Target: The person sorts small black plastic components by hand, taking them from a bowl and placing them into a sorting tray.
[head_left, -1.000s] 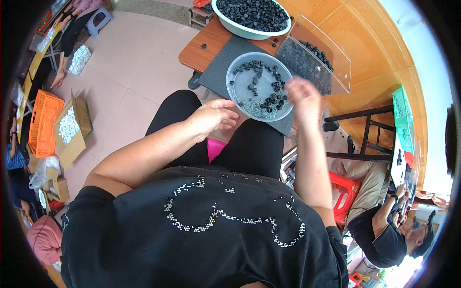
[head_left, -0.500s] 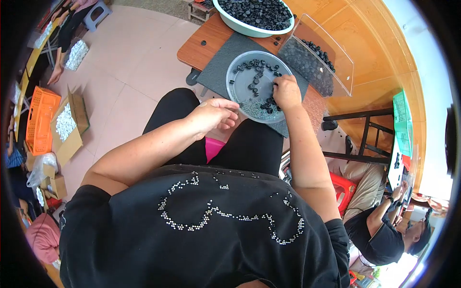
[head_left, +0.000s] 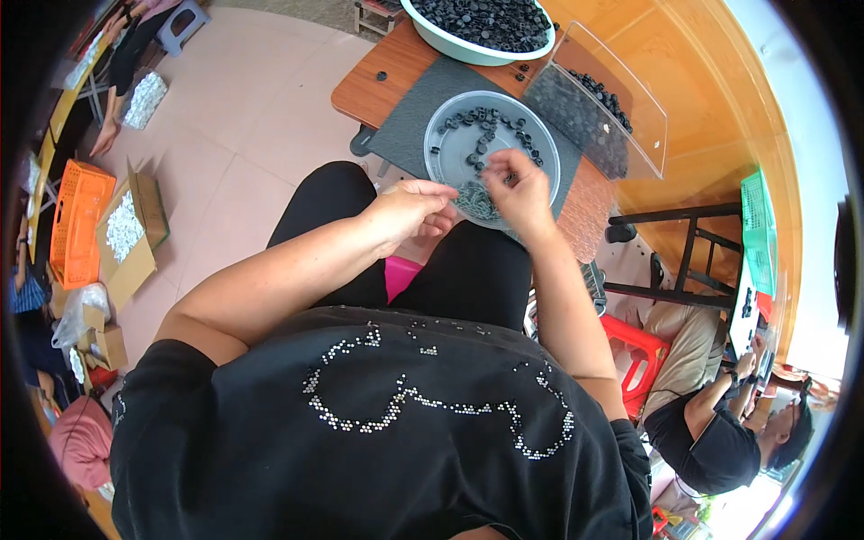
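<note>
A round clear plastic tub sits in front of me, with small black round caps scattered inside and a heap of thin, pale metal pieces at its near side. Over the tub's near right part hovers my right hand, its thumb and fingers drawn together; whatever is between them is too small to make out. At the near left rim, my left hand has its thumb and fingertips close together with the fingers curled. What it holds, if anything, is hidden.
Beneath the tub lies a dark mat on a brown wooden table. A pale basin heaped with black caps stands behind, and a clear bin with more caps at right. A co-worker sits at far right, near a red stool.
My right hand has moved left and a little nearer, from the caps at the tub's right side toward its middle. My left hand has barely shifted.
</note>
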Motion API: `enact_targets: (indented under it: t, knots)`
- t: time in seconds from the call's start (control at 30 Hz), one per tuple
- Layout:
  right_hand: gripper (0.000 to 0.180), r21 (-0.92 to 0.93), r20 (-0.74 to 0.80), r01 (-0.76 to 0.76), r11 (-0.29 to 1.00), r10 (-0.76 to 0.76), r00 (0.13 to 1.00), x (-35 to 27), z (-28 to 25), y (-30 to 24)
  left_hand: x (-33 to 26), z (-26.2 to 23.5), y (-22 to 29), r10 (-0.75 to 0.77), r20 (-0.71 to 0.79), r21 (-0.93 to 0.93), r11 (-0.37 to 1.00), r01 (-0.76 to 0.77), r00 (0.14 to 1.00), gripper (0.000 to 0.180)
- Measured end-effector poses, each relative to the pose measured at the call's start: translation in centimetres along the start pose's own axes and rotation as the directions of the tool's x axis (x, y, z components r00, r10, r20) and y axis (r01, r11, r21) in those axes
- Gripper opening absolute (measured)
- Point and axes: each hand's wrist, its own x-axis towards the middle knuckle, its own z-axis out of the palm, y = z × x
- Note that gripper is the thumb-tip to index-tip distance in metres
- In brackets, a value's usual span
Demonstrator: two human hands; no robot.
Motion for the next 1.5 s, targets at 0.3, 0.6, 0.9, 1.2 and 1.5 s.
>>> enact_targets:
  t: [0.3, 0.6, 0.9, 1.2, 1.5]
  knots:
    - [0.019, -0.055, 0.080, 0.233, 0.971, -0.228, 0.970, -3.7, 2.4, -3.9, 0.5, -1.7, -1.0, 0.037, -0.019, -0.236, 0.971, -0.041, 0.999, 0.022]
    - [0.010, -0.471, 0.154, 0.141, 0.871, -0.076, 0.985, 0.7, -0.2, 1.4, 0.5, -2.1, -0.7, 0.028, -0.056, -0.335, 0.941, -0.045, 0.998, 0.019]
    - [0.014, -0.739, 0.277, 0.187, 0.647, 0.039, 0.960, 1.2, 1.0, -0.5, 0.6, -2.5, -0.3, 0.025, -0.121, -0.303, 0.951, -0.061, 0.992, 0.021]
    - [0.010, -0.670, 0.174, 0.151, 0.726, -0.045, 0.984, 0.9, 0.9, 0.9, 0.2, -2.2, 0.1, 0.005, -0.126, -0.299, 0.953, -0.043, 0.992, 0.023]
    - [0.004, 0.757, 0.259, -0.399, 0.517, 0.322, 0.910, -1.9, -0.8, -1.6, -0.2, -1.0, 0.6, 0.016, 0.008, -0.393, 0.919, -0.012, 1.000, 0.019]
